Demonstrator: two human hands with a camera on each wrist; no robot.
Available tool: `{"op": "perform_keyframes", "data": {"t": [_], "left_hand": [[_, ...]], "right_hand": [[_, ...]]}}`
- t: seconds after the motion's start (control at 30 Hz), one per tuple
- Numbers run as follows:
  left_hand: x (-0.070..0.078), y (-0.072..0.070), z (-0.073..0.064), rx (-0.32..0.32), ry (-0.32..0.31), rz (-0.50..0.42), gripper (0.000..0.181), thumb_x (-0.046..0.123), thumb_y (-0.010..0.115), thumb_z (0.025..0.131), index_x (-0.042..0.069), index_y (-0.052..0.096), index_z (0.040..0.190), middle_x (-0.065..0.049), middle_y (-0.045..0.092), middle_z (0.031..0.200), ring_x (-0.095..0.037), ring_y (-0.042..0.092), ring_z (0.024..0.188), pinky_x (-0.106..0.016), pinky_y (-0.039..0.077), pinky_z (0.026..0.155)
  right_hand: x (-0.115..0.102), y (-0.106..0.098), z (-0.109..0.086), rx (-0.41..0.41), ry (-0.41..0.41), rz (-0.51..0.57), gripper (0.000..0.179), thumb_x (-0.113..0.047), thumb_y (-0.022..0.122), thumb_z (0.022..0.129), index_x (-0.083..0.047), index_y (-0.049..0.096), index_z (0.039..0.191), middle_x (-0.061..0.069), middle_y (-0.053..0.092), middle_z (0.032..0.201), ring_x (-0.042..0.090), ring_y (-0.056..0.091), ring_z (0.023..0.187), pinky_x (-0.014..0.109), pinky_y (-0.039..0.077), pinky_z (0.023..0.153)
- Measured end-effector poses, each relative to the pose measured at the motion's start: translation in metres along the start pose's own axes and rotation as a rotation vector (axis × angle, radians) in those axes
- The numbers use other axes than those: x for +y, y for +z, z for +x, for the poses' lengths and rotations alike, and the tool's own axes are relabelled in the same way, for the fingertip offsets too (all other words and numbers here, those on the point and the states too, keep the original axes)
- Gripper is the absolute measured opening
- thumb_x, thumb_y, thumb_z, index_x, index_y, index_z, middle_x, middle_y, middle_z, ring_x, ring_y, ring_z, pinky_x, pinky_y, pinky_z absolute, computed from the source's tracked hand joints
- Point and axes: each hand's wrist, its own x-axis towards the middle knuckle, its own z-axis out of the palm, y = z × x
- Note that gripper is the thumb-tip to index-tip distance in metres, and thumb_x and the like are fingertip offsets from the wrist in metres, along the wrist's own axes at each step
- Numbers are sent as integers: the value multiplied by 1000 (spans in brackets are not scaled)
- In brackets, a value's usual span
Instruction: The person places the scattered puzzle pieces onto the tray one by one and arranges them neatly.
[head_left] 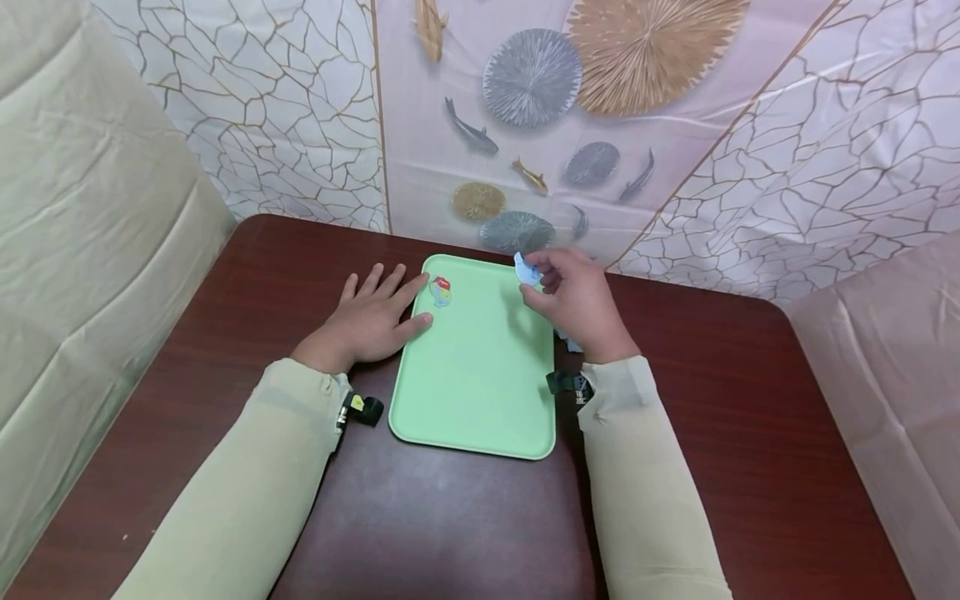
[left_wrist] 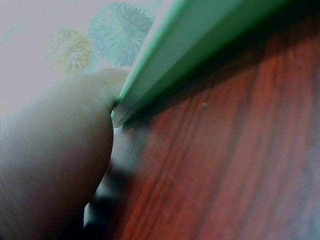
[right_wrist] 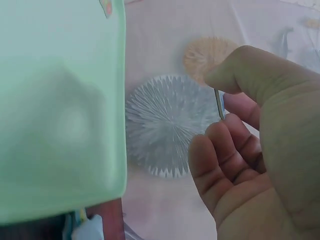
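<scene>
the dark reddish surface [head_left: 712,400] stands before patterned hangings [head_left: 420,158], bearing a green tray [head_left: 472,383] with a colourful piece [head_left: 441,292] near its far left corner. i can barely make out bluish scraps [head_left: 573,345] beside the tray, partly hidden under the right grip [head_left: 579,298], which pinches a small blue piece [head_left: 527,272] at the far right corner; the left grip [head_left: 366,327] lies spread, touching the tray's left edge.
</scene>
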Motion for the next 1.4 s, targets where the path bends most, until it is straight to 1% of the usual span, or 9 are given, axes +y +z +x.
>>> {"op": "perform_keyframes", "data": {"t": [0.2, 0.4, 0.7, 0.9, 1.17, 1.4], "left_hand": [[-1, 0, 1, 1, -3, 1, 81, 76, 34, 114, 40, 9, 182, -11, 2, 192, -45, -9, 177, -74, -8, 137], [-2, 1, 2, 0, -3, 4, 81, 76, 34, 114, 40, 8, 182, -12, 2, 192, -45, -9, 177, -74, -8, 136], [-2, 0, 1, -8, -1, 6, 82, 77, 31, 114, 39, 7, 183, -13, 1, 192, -47, -9, 177, -75, -9, 136], [-1, -1, 1, -9, -3, 5, 82, 76, 33, 114, 39, 8, 183, -14, 2, 192, -46, -9, 177, -75, -9, 136], [0, -1, 1, -6, -7, 9, 80, 73, 35, 115, 39, 9, 183, -14, 2, 191, -46, -9, 177, -74, -9, 137], [0, -2, 1, -6, -10, 13, 81, 73, 36, 115, 38, 10, 183, -14, 3, 191, -47, -8, 177, -74, -8, 137]], "right_hand": [[-4, 10, 3, -22, -2, 18, 34, -10, 89, 95, -3, 80, 128, 14, 70, 113, 29, 73, 98, 43, 65, 89], [-7, 21, 4, -46, -5, 18, 33, -11, 89, 96, -4, 81, 127, 13, 72, 114, 27, 74, 99, 43, 67, 90], [-9, 37, 5, -77, 16, 14, 33, -14, 89, 97, -5, 82, 128, 12, 73, 118, 27, 75, 100, 42, 66, 91], [-9, 44, 6, -93, 31, -4, 34, -17, 89, 99, -8, 81, 130, 10, 75, 123, 27, 77, 100, 42, 65, 91], [-8, 54, 7, -114, 45, -29, 34, -20, 90, 98, -12, 82, 130, 7, 76, 125, 25, 78, 102, 41, 65, 91], [-11, 58, 6, -145, 67, -49, 34, -22, 91, 98, -12, 83, 130, 7, 78, 124, 25, 79, 103, 42, 62, 96]]}}
